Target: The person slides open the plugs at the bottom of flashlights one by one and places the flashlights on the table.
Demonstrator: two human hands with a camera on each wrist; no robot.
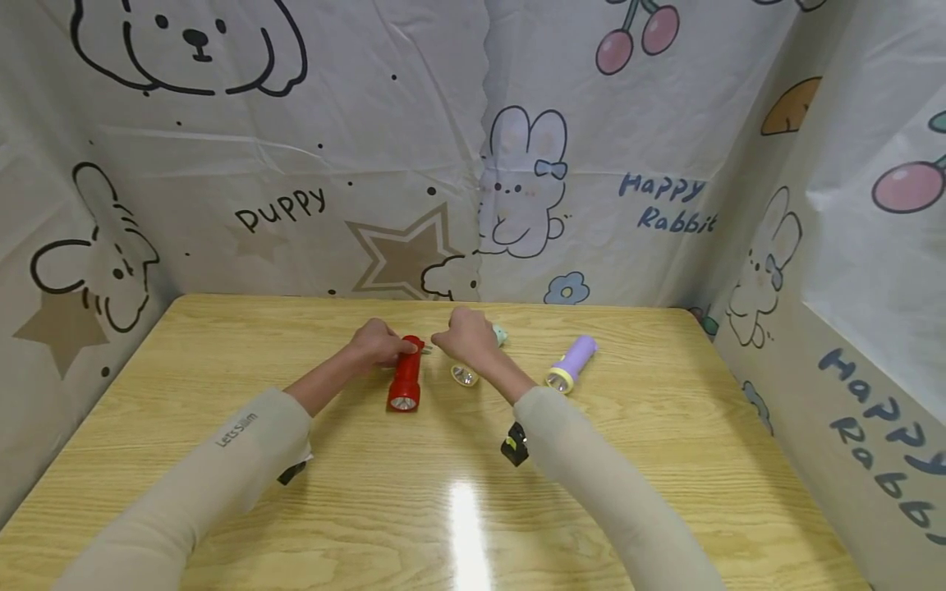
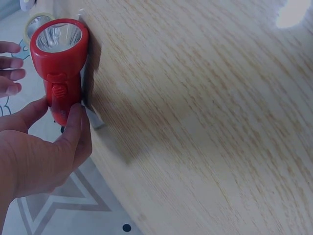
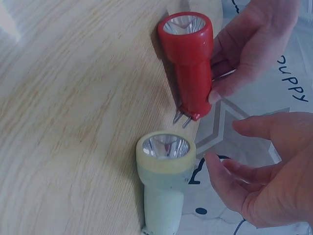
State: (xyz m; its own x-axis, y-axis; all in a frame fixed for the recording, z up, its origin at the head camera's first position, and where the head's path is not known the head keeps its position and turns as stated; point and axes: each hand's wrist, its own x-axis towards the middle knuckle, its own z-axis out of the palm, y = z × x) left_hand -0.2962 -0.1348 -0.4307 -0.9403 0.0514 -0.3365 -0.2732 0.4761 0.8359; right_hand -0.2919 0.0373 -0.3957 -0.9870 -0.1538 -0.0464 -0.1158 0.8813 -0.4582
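A red flashlight (image 1: 406,379) lies on the wooden table, its lens end toward me and two metal plug prongs (image 3: 182,119) sticking out near its tail. My left hand (image 1: 375,343) grips that tail between thumb and fingers, as the left wrist view shows. To the right lies a pale green flashlight (image 3: 164,200) with a cream-yellow rim, partly hidden behind my right hand (image 1: 470,336) in the head view. That hand hovers between the two flashlights' far ends, thumb and fingers apart with nothing held, in the right wrist view.
A purple flashlight (image 1: 576,359) with a yellow rim lies farther right on the table (image 1: 414,492). White cloth (image 1: 414,139) printed with cartoon animals hangs behind the table and along both sides. A black wrist camera (image 1: 515,445) shows under the right sleeve.
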